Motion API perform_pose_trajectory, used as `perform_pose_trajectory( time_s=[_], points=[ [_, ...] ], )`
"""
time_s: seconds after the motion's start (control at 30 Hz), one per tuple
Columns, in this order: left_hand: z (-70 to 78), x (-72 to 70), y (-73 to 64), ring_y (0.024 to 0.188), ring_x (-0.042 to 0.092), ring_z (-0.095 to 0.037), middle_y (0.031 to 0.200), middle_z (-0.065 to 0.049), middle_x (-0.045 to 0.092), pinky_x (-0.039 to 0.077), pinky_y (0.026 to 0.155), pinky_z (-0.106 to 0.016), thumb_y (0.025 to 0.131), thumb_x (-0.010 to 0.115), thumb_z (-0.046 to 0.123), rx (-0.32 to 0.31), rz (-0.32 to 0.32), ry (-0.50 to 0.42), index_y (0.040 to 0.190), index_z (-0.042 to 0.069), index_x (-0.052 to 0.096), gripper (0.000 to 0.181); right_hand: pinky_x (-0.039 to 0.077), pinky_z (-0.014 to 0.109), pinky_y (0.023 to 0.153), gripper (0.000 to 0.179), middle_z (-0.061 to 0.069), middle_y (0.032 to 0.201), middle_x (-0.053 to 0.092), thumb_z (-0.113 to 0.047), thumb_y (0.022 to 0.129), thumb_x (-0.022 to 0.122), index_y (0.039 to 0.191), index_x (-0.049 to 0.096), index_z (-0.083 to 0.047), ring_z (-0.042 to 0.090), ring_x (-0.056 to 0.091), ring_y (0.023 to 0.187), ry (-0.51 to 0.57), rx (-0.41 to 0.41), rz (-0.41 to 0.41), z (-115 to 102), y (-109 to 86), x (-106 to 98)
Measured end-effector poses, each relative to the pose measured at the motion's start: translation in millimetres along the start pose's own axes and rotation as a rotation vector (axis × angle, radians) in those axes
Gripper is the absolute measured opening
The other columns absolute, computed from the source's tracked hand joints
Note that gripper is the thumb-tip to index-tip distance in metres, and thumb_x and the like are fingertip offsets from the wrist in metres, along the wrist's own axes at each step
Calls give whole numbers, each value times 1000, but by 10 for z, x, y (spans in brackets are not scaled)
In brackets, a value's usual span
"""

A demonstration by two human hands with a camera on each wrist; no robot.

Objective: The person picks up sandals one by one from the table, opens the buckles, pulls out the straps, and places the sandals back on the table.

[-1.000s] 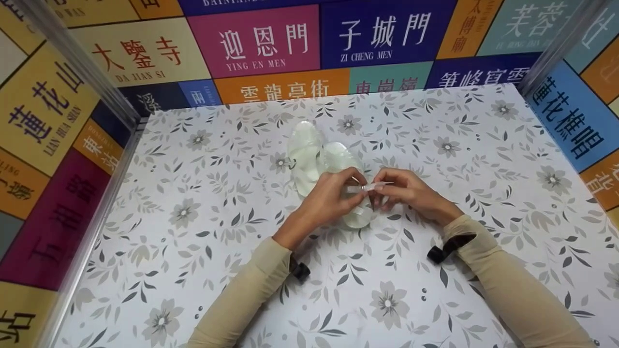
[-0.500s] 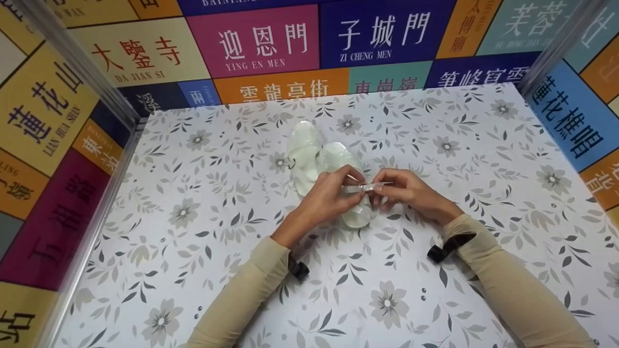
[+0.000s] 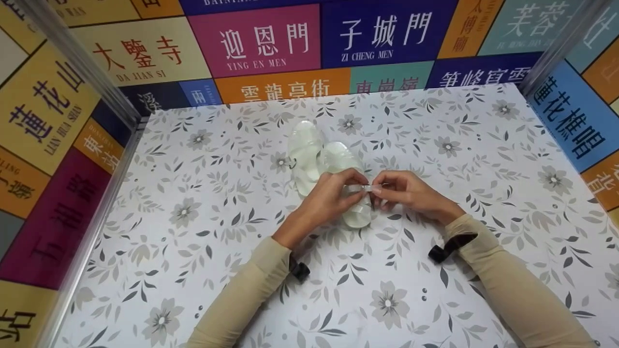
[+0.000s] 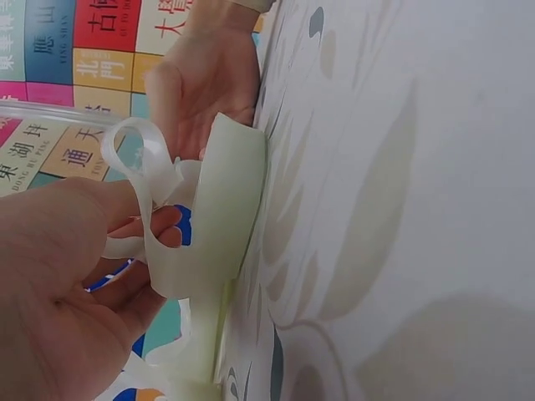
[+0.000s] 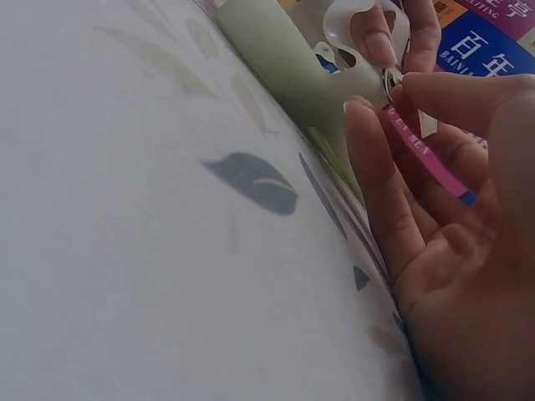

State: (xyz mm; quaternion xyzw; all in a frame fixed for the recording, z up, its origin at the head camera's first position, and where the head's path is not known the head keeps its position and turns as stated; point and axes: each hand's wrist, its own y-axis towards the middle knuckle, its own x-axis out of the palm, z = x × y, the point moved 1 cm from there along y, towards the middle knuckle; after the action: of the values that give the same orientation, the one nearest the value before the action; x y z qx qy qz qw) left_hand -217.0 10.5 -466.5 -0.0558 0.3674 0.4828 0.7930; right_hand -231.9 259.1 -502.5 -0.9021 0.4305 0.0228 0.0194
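A pair of pale green, translucent sandals lies on the table, the left sandal [image 3: 304, 152] slightly farther back than the right sandal [image 3: 340, 157]. Above the heel of the right one, my left hand [image 3: 329, 195] pinches its ankle strap [image 3: 357, 188] between thumb and fingers. From the other side my right hand [image 3: 408, 189] pinches the strap near a small metal buckle [image 5: 390, 82]. In the left wrist view the strap bends into a loop [image 4: 138, 138] above the heel [image 4: 232, 188]. My right fingertips cover part of the buckle, so how the strap passes through it is hidden.
White paper with grey flowers and leaves covers the table [image 3: 242, 280]. Colourful panels with lettering [image 3: 261, 43] stand along the back and both sides. On the left sandal's outer side a small buckle [image 3: 292, 164] shows.
The pale strap end that stuck out past my right fingertips no longer shows there. Both hands stay almost in place, and the sandals have not moved.
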Motion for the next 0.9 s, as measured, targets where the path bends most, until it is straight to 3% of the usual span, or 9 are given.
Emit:
perform_pose_trajectory(
  time_s=[0.1,0.23,0.3,0.47,0.9],
  points=[
    [4,-13,-13,103,80,-12,115,-4,84,60,91,-20,100,81,21,-41,13,23,118,12,73,22,65,30,66,23,22,95,74,-12,108,66,117,63,9,18,73,75,8,-7,-6,0,0,-4],
    [4,-24,-19,80,71,-12,108,-2,84,55,73,-23,98,83,25,-50,34,54,115,14,75,21,66,32,66,22,28,97,74,-10,107,67,118,63,9,21,74,77,26,-23,-13,-1,2,-9],
    [-4,-20,-17,84,73,-12,107,-1,84,57,77,-23,99,82,24,-32,36,60,114,13,77,20,66,33,67,22,27,98,74,-9,107,67,118,63,10,22,75,78,24,-27,-16,5,5,-11],
    [-11,-3,-13,113,78,-15,113,-1,84,61,99,-26,100,81,20,5,27,53,114,11,77,17,67,31,71,21,20,98,75,-11,108,66,116,63,9,22,76,83,0,-14,-12,12,16,-13],
    [-12,6,-8,118,77,-19,119,-5,83,59,104,-25,101,78,18,35,12,51,118,9,76,19,67,32,72,22,17,98,76,-14,108,67,116,64,6,22,77,86,-36,6,8,0,8,21]
  ],
)
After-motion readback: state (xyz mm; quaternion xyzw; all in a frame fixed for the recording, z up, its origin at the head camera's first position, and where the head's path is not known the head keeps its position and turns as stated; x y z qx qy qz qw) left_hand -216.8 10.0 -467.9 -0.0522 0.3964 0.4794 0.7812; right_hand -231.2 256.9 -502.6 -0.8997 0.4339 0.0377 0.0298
